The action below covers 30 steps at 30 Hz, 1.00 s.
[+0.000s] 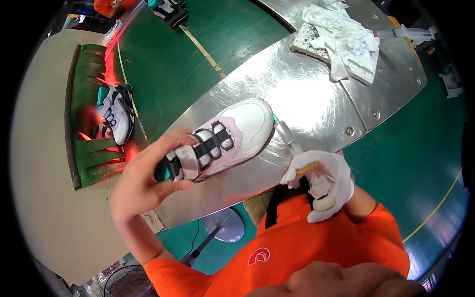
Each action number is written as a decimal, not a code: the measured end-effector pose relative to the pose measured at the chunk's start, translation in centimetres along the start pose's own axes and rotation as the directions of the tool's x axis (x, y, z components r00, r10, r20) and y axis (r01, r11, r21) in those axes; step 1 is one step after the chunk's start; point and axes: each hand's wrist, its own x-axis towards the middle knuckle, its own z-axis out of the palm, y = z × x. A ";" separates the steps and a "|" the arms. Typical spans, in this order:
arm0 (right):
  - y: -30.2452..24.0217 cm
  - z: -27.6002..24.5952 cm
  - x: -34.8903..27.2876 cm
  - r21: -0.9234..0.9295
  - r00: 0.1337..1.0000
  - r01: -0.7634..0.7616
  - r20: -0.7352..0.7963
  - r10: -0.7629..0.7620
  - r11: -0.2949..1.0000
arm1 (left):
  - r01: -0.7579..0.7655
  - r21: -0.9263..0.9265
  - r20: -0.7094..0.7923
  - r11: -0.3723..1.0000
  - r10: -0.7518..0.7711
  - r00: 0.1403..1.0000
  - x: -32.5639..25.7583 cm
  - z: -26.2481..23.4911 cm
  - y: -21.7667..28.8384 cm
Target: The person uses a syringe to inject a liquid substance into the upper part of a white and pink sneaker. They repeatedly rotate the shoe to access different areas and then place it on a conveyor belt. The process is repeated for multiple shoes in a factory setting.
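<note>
A white and pale pink sneaker (222, 133) with black lace loops lies on its sole on the metal tabletop, toe toward the upper right. My bare left hand (148, 171) grips its heel end, thumb on the near side and fingers on the far side. My right hand (324, 185), in a white glove, is closed around a clear syringe (287, 134). Its thin green tip (274, 118) is at the edge of the sneaker's toe; whether it touches I cannot tell. Crumpled white tissue (320, 185) and a tan strip (308, 168) also show in the gloved hand.
Another sneaker (118, 111) sits at the left by a red-lit opening with green flaps (91, 69). A third sneaker (169, 10) rides on the green belt (163, 64). White rags (341, 37) lie on a pad at the far right. A fan (129, 282) stands below.
</note>
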 end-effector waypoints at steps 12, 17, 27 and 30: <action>1.0 0.2 -0.9 0.000 0.998 0.057 0.007 -0.057 0.998 | 0.065 -0.239 0.436 0.969 0.047 0.899 12.1 -2.9 -1.8; 0.8 -0.1 -1.2 0.153 1.000 0.013 -0.029 -0.008 0.988 | -0.097 -0.042 0.512 0.994 0.104 0.852 16.4 1.5 -2.0; -7.3 -0.5 2.4 0.210 0.968 0.084 0.216 -0.130 0.974 | -0.184 -0.339 -0.054 0.922 0.176 0.983 5.8 0.5 3.0; -10.6 0.9 6.4 0.138 0.870 0.203 0.429 -0.243 0.969 | -0.472 -0.478 -0.343 0.741 0.337 0.876 1.7 0.4 1.2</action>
